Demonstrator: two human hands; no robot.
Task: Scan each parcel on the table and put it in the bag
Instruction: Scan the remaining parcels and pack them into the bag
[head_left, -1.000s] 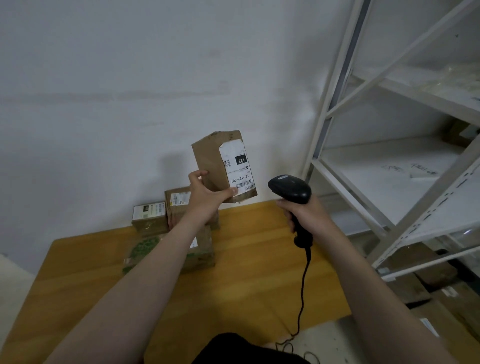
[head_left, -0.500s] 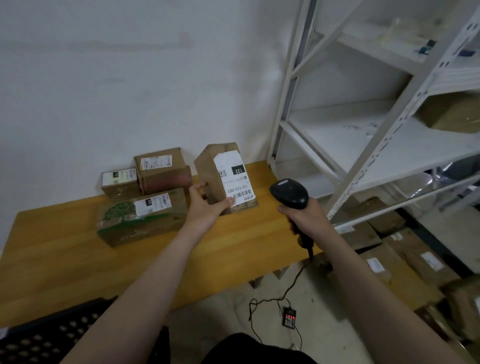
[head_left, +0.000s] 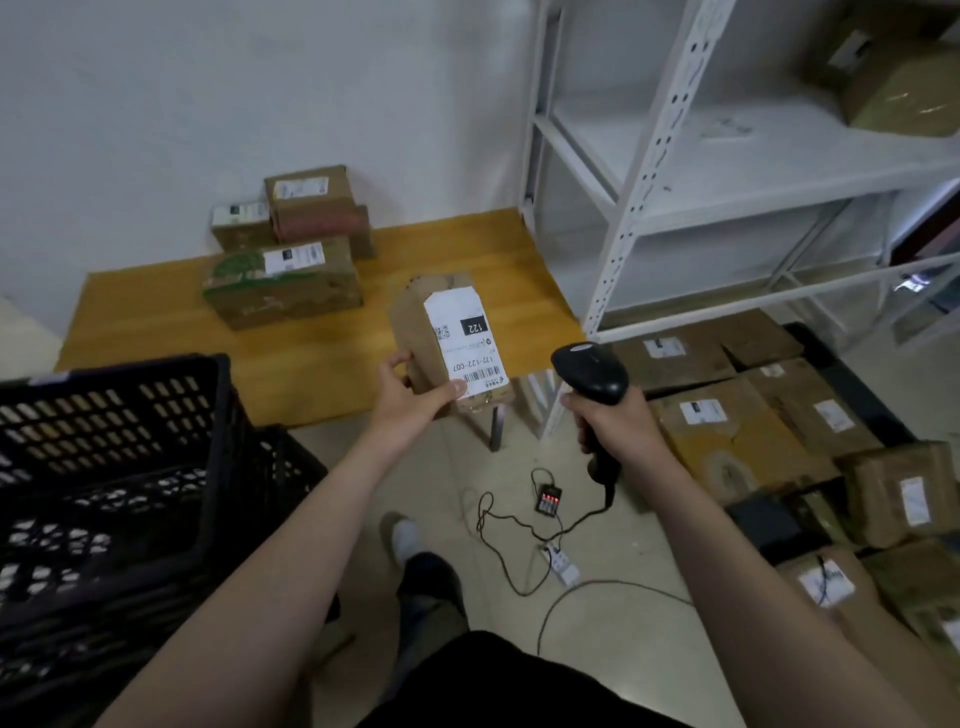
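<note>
At frame centre, the left hand is gripping a labelled brown parcel, fingers wrapped round its lower end; just right, the right hand is clasping a black scanner.

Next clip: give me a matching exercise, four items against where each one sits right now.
Items:
1. parcel marked 122
2. scanner
3. tree-print parcel
4. black crate

Places:
A. in the right hand
B. lying on the wooden table
C. in the left hand
D. at the left, in front of the table

Pairs: 1-C, 2-A, 3-B, 4-D
</note>
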